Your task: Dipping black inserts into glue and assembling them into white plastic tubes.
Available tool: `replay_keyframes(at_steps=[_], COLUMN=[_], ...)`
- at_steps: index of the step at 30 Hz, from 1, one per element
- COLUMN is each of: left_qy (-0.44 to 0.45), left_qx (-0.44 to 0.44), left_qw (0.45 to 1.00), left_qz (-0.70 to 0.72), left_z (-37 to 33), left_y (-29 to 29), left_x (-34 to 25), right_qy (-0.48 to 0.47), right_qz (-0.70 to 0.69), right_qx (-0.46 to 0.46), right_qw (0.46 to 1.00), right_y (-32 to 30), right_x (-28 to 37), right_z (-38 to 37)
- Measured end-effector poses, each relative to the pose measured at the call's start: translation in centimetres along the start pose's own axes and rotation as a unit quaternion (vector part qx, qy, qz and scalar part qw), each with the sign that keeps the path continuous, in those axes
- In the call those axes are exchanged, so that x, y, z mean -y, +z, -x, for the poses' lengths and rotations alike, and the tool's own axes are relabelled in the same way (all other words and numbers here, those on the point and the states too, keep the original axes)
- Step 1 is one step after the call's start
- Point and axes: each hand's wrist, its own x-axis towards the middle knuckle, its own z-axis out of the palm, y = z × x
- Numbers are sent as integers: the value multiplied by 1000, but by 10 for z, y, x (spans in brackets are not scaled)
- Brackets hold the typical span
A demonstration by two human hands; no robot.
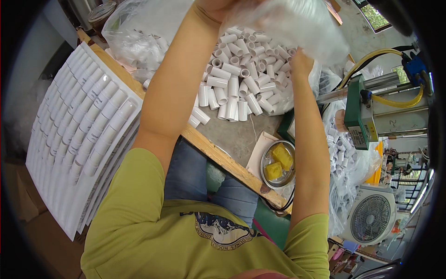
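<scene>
A clear plastic bag (288, 28), smeared by motion, is raised over a heap of short white plastic tubes (241, 69) at the far side of the worktable. My left hand (217, 5) is at the top edge of the view, partly cut off, closed on the bag's near-left side. Lower and to the right, my right hand (302, 61) is closed like a fist at the bag's right edge, beside the heap. Its fingertips are hidden. Several tubes stand upright at the near edge of the heap; others lie on their sides.
At left, white trays (132, 122) are stacked with rows of printed white tubes. A wooden bar (218, 156) edges the table near me. A metal bowl (265, 180) holds yellow sponge pieces (282, 156). To the right are a green-and-grey machine (357, 111), more bagged tubes (341, 151) and a fan (370, 217).
</scene>
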Motion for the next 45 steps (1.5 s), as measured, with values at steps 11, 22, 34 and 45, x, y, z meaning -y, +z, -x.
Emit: replay_keyframes(at_steps=[11, 22, 34, 45], left_qy=[35, -294, -227, -54], left_qx=[-238, -289, -398, -224], left_qw=[547, 819, 649, 973], left_qz=[-802, -399, -608, -1], left_z=[15, 29, 27, 42], left_y=[-51, -59, -106, -105], left_x=[46, 47, 92, 28], right_qy=[39, -202, 79, 12], right_qz=[-863, -949, -686, -506], right_qx=[111, 203, -204, -181], right_qw=[491, 133, 694, 843], right_y=[-167, -170, -169, -131], right_x=[149, 82, 107, 116], right_z=[113, 113, 142, 111])
